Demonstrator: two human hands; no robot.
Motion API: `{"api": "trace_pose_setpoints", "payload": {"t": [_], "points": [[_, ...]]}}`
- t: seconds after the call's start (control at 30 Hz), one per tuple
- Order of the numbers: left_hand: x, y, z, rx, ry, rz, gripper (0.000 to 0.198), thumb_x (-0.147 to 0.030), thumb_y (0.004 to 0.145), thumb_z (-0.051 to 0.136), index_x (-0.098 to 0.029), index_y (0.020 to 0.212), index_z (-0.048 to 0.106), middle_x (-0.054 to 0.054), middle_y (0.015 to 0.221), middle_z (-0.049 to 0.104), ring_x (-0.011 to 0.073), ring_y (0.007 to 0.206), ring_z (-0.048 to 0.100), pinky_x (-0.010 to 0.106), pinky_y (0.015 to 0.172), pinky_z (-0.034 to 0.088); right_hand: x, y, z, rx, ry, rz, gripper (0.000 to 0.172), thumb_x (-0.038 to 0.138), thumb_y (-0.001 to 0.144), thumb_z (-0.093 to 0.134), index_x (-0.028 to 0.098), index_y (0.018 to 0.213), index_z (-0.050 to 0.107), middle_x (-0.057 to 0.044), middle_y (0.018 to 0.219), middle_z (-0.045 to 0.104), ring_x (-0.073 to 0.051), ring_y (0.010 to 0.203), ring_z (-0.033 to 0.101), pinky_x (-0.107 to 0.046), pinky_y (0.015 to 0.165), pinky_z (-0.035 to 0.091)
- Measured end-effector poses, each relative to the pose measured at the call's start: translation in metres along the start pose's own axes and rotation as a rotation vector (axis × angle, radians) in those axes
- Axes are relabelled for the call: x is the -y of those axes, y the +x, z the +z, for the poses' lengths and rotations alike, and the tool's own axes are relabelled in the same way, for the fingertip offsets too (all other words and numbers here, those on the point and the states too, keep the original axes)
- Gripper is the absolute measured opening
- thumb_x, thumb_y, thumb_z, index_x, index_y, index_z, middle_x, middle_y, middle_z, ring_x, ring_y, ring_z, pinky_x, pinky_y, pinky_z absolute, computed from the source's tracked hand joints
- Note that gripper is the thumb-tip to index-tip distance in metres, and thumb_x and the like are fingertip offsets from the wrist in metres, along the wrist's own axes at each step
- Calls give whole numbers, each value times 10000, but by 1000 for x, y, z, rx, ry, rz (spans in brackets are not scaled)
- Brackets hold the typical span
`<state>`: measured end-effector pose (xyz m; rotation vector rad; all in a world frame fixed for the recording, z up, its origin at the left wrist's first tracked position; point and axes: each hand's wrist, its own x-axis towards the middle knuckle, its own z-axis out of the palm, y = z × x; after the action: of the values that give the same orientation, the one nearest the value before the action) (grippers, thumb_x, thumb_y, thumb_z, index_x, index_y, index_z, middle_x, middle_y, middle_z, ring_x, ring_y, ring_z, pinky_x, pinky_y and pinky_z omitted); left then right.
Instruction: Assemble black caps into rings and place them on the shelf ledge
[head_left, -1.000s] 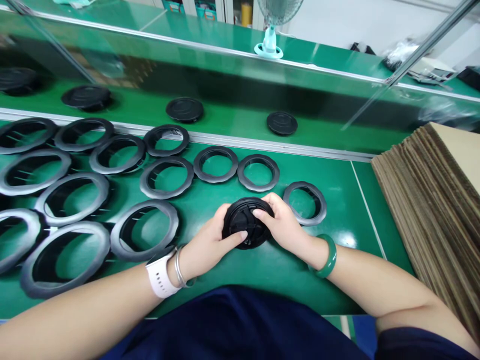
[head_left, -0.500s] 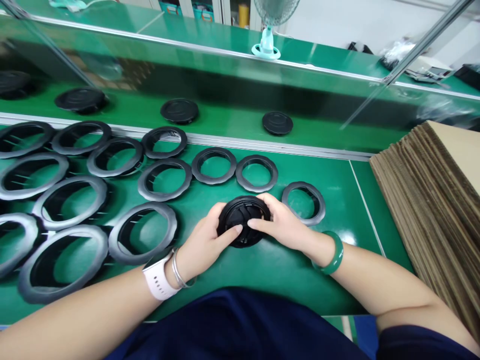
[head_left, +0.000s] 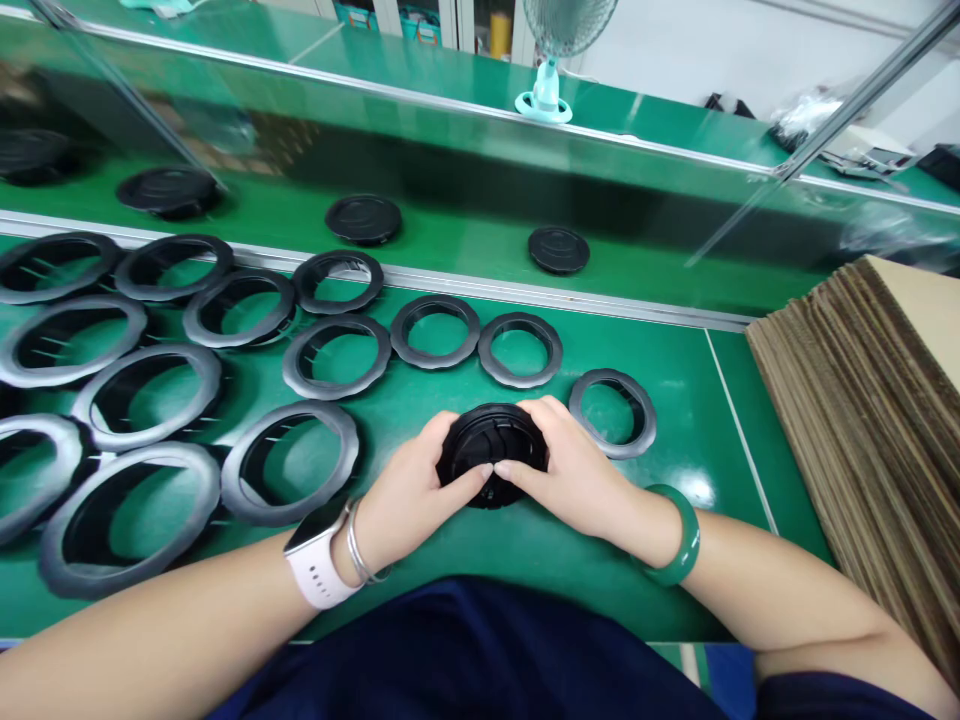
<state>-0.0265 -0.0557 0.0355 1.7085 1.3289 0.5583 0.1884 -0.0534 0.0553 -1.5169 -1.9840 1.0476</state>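
the left hand [head_left: 416, 490] and right hand [head_left: 577, 475] cup a ribbed black plastic cap [head_left: 491, 440] at lower centre of the green desk [head_left: 675, 420], fingers [head_left: 469, 480] clamped over its top, tips nearly meeting. scalloped grey-black rings [head_left: 234, 465] lie left and just right of it; matte black discs [head_left: 364, 219] sit on the farther desk [head_left: 465, 265], corrugated cardboard sheets [head_left: 862, 470] stacked at right.

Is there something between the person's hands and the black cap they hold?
Nothing visible stands between them. The left hand and right hand both rest directly on the black cap. The nearest black ring lies beyond the right hand's fingers, not in the way.
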Motion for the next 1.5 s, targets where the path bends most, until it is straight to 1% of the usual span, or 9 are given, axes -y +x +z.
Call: {"api": "trace_pose_setpoints", "payload": {"t": [0.77,0.9,1.0,1.1,1.2,1.3,1.4,1.43,1.5], "points": [[-8,-9,5,-85,82,5,281,-437,865,632,-232,1022,524,-18,790,633,193,686,611,290,610,441,4,-4,0,-70,-184,-110,309,266,860,739,181,1092,554,-81,1051,539,-248,961,550,-432,837,505],[-5,-2,4,-70,69,-1,324,-435,858,637,-221,1077,530,9,905,660,219,805,633,322,701,478,-4,6,-5,-28,-41,-60,367,306,807,803,203,1090,593,-63,1077,575,-242,1017,565,-434,926,493],[1,4,3,-45,-22,-12,332,-439,862,646,-223,1092,543,22,990,662,233,907,635,346,790,496,-10,12,-11,114,217,5,433,359,783,821,224,1129,598,-47,1116,622,-236,1052,590,-415,939,496],[7,8,1,-28,-170,-23,343,-446,858,664,-223,1086,538,28,1031,660,240,972,632,353,848,505,-11,14,-15,304,653,92,459,462,806,783,208,1128,579,-45,1045,666,-208,967,646,-352,841,541],[8,11,-2,15,-376,-67,384,-486,889,625,-223,1135,492,23,969,670,229,930,644,340,821,522,-11,18,-23,378,862,207,491,518,763,798,184,1065,602,-35,893,688,-180,775,671,-294,675,559],[6,11,-3,51,-514,-115,433,-534,932,542,-225,1208,416,9,868,677,210,768,661,329,712,523,-20,32,-49,223,817,195,472,489,749,797,176,1067,642,-40,886,707,-175,740,680,-278,645,571],[5,12,-3,71,-537,-122,451,-556,942,508,-224,1222,386,29,902,690,214,744,676,339,692,516,-45,58,-94,-215,475,65,408,437,816,705,179,1129,654,-65,1007,728,-203,843,703,-322,731,597],[5,12,-3,78,-529,-124,451,-560,942,506,-224,1220,387,33,911,690,216,757,678,343,702,516,-56,69,-111,-401,309,27,390,400,833,675,183,1155,651,-70,1062,728,-213,909,704,-346,801,598],[5,12,-2,86,-504,-131,456,-567,932,515,-226,1209,393,29,895,684,216,760,676,348,712,512,-83,90,-141,-628,153,12,405,293,835,648,188,1226,634,-81,1243,679,-232,1144,640,-413,1051,503]]}}
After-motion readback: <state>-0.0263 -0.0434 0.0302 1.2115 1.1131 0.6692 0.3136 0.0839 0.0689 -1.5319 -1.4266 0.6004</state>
